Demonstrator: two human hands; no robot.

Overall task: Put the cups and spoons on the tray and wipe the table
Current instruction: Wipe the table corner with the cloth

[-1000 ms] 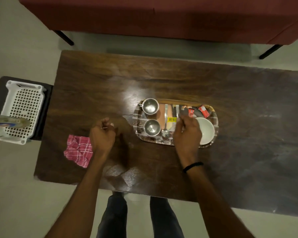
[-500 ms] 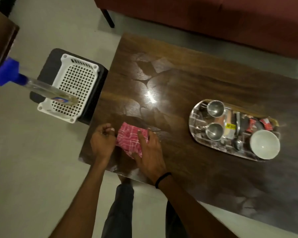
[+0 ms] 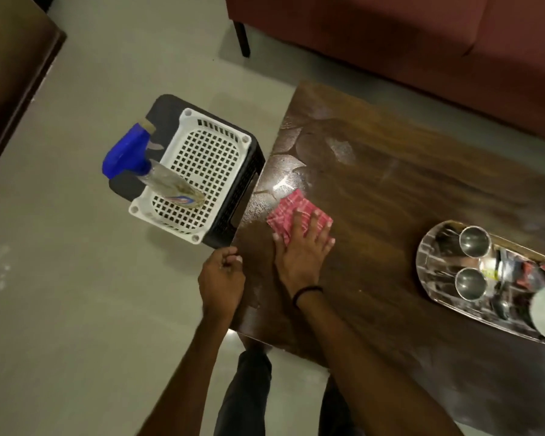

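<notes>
— What's on the dark wooden table?

— The steel tray sits toward its right end, well apart from both hands.

— And the hands?

— The right hand lies flat near the left end, fingers straight and spread, pressing the red checked cloth. The left hand is at the table's near-left edge, fingers curled in. I cannot tell whether it holds anything.

— The cups?

— The far cup and the near cup stand upright in the tray's left part. The rest there is blurred.
</notes>
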